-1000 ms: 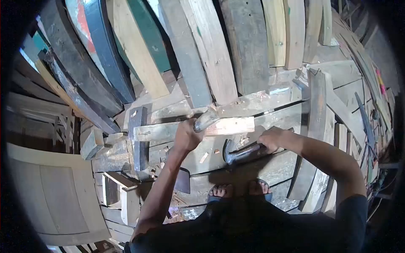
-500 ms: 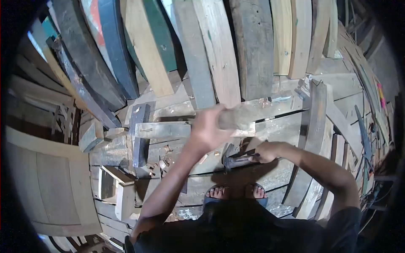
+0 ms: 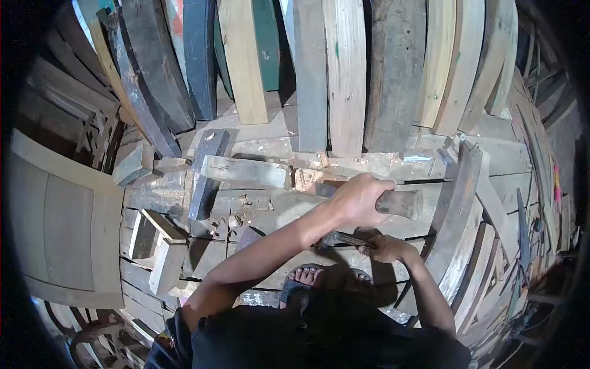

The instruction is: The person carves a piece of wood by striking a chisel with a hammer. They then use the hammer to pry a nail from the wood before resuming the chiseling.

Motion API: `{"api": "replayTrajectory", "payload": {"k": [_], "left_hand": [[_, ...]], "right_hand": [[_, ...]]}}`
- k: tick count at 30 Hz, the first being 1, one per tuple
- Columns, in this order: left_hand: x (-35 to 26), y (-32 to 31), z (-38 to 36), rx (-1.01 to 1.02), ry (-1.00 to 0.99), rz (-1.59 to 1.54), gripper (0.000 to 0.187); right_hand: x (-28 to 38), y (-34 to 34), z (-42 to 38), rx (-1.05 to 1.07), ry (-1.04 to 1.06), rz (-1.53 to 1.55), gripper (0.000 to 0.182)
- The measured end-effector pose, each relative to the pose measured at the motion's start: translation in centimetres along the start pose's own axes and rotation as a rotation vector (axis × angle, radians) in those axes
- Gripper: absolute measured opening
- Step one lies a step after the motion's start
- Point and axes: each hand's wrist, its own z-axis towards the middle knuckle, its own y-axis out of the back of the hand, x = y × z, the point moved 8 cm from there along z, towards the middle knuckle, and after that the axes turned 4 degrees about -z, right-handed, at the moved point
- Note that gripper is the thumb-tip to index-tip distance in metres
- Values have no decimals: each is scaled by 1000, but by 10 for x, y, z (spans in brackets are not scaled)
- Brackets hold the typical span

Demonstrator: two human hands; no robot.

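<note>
My left hand (image 3: 362,200) is closed around a short greyish wooden block (image 3: 402,204), whose blunt end sticks out to the right. Below it, my right hand (image 3: 386,248) grips a dark hammer-like tool (image 3: 347,238), its head pointing left above my feet. A pale beam (image 3: 246,172) lies across a dark wooden piece (image 3: 206,184) on the floor. Beside the beam's right end is a freshly chipped, orange-toned piece of wood (image 3: 307,180), partly hidden toward my left hand.
Upright planks (image 3: 347,80) line the far side. Long timbers (image 3: 458,209) lie at the right. A small wooden frame (image 3: 169,261) stands at the lower left, near a panelled wooden piece (image 3: 67,215). Wood chips (image 3: 236,220) are scattered on the plank floor. My sandalled feet (image 3: 307,275) are close by.
My left hand has moved right and down with the wooden block, uncovering the chipped wood. My right hand and the tool are slightly lower, and the view has shifted.
</note>
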Motion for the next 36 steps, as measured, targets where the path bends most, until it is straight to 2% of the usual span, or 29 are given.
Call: {"api": "replayTrajectory", "payload": {"k": [2,3,7,8,11,12,15,19,20,23,26,29,33,35,36], "left_hand": [[-3,2,5,60,-48,-6,42],[-3,1,6,93,-75,-7,42],[19,0,5,31,-170,-74,40],[17,-4,0,-36,-278,-55,40],[18,-18,-6,122,-125,-98,41],[21,-23,-5,128,-117,-36,41],[23,-23,-7,33,-113,96,42],[27,-7,-3,-52,25,82,40],[26,-2,-4,-112,4,100,42],[33,-6,1,-74,44,113,43],[35,-8,2,-81,64,126,42],[46,-13,5,-78,123,175,41],[52,-20,4,-66,105,159,36],[50,-21,3,-89,76,173,36],[49,-20,2,-111,59,176,36]], "right_hand": [[13,14,-10,-113,21,-11,63],[12,13,-10,-83,-15,-34,62],[11,10,-8,-49,-85,-72,60],[9,8,-9,-56,-85,-75,59],[-12,-12,8,-61,-30,-23,55],[-15,-12,4,-46,-139,-56,52],[4,-7,-12,-52,-105,28,69],[15,-4,-20,-117,-116,34,59],[18,-2,-24,-88,-126,41,60],[19,-3,-24,-203,-26,45,59],[-11,-29,-27,-270,-8,344,67],[-64,-60,-50,-477,-124,534,60],[-122,-81,-108,-725,-340,960,52],[-159,-83,-139,-929,-389,1124,48],[-164,-70,-153,-1048,-343,1207,48]]}}
